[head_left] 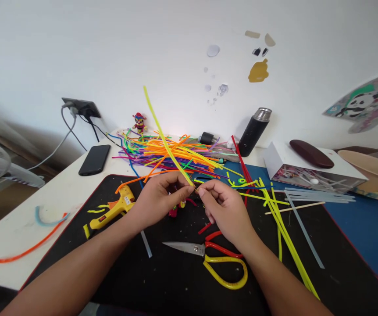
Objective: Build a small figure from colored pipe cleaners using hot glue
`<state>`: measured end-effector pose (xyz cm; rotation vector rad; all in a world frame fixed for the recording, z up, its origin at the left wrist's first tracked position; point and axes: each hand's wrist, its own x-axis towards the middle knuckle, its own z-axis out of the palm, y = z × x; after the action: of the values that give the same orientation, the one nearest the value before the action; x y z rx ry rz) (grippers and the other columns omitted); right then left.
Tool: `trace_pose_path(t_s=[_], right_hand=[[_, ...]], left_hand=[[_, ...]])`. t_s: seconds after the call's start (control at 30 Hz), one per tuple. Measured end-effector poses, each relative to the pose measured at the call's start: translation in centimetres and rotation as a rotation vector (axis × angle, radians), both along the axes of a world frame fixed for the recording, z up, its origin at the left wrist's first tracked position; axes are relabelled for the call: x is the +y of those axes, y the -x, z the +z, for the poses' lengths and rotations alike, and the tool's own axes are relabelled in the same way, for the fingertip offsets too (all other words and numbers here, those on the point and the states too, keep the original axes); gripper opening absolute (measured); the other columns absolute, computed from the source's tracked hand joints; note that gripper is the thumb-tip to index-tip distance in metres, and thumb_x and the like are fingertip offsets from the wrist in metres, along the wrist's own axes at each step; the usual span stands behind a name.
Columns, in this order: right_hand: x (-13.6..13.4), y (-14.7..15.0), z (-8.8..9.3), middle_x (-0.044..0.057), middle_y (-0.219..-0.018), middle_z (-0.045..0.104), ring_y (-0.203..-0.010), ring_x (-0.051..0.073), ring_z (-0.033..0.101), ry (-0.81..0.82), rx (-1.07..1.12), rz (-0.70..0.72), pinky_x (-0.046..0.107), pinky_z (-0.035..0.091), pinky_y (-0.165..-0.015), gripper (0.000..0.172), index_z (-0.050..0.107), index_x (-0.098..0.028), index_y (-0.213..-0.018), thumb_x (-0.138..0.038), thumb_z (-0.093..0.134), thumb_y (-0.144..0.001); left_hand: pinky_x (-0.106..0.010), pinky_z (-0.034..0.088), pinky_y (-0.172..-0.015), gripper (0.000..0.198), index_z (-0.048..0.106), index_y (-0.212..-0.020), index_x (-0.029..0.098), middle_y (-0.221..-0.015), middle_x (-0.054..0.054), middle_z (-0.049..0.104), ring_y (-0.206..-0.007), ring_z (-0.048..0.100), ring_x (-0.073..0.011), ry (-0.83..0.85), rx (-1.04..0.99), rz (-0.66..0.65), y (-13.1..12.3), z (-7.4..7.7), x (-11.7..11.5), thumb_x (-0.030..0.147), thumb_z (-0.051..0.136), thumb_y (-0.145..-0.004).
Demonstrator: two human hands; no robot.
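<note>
A long yellow pipe cleaner slants up and left from my fingertips. My left hand is closed, pinching it close to its lower end. At that end the thumb and forefinger of my right hand are pressed together on the tip; the small detail between them is hard to make out. Partly hidden behind my left hand is a small red and yellow figure. Below my hands lie scissors with red and yellow handles, blades pointing left. A yellow glue gun rests left of my left hand.
Behind my hands is a heap of coloured pipe cleaners. More yellow pipe cleaners and clear glue sticks lie right. A black thermos, white box, phone and small figurine stand or lie around the black mat.
</note>
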<state>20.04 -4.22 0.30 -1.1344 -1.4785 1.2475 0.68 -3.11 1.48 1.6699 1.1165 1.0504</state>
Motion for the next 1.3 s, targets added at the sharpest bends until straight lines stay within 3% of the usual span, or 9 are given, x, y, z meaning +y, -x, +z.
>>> trace_pose_path(t_s=[0.2,0.47,0.87,1.07,1.17,1.3], right_hand=[[0.0,0.0,0.0,-0.009,-0.054,0.043,-0.042,0.009,0.04,0.01,0.02,-0.013,0.023,0.031,-0.042,0.024,0.063,-0.021,-0.083,-0.043,0.065,-0.093],[0.0,-0.2,-0.3,-0.009,-0.055,0.039,-0.048,0.009,0.036,-0.152,-0.141,-0.026,0.024,0.029,-0.048,0.015,0.063,-0.02,-0.08,-0.029,0.061,-0.092],[-0.2,-0.3,0.1,-0.011,-0.053,0.037,-0.049,0.009,0.032,-0.273,-0.31,0.036,0.024,0.027,-0.051,0.011,0.059,-0.021,-0.077,-0.02,0.058,-0.088],[0.0,-0.2,-0.3,-0.01,-0.053,0.038,-0.049,0.009,0.032,-0.291,-0.354,0.055,0.024,0.027,-0.051,0.012,0.06,-0.021,-0.075,-0.018,0.059,-0.087],[0.0,-0.1,-0.4,-0.01,-0.053,0.038,-0.049,0.009,0.032,-0.28,-0.348,0.053,0.024,0.026,-0.05,0.013,0.061,-0.02,-0.075,-0.02,0.06,-0.088],[0.0,-0.2,-0.5,-0.01,-0.054,0.039,-0.05,0.01,0.033,-0.223,-0.322,0.05,0.024,0.026,-0.05,0.014,0.064,-0.02,-0.079,-0.025,0.061,-0.091]], left_hand=[[-0.026,0.051,-0.065,0.022,0.076,-0.089,0.016,-0.081,-0.006,0.075,-0.071,0.063,-0.0164,-0.023,0.027,0.028,0.1,-0.7,-0.1,0.037,0.071,-0.091],[-0.025,0.047,-0.062,0.021,0.071,-0.081,0.017,-0.074,-0.002,0.068,-0.066,0.057,-0.0138,-0.074,0.074,-0.006,0.0,-0.1,0.0,0.034,0.068,-0.093],[-0.021,0.047,-0.068,0.016,0.072,-0.085,0.018,-0.077,0.001,0.071,-0.071,0.064,-0.0118,-0.437,0.328,-0.128,0.8,0.8,0.1,0.014,0.065,-0.098],[-0.025,0.05,-0.073,0.019,0.074,-0.095,0.017,-0.087,-0.005,0.076,-0.079,0.069,-0.0156,-0.678,0.477,-0.159,1.2,0.1,0.4,0.014,0.057,-0.103],[-0.025,0.052,-0.077,0.02,0.075,-0.096,0.018,-0.09,-0.005,0.077,-0.082,0.071,-0.0161,-0.672,0.478,-0.15,1.2,-0.3,0.5,0.013,0.057,-0.103],[-0.021,0.051,-0.074,0.015,0.075,-0.092,0.019,-0.085,-0.001,0.076,-0.078,0.07,-0.013,-0.539,0.38,-0.114,1.0,-0.3,0.4,0.012,0.063,-0.1]])
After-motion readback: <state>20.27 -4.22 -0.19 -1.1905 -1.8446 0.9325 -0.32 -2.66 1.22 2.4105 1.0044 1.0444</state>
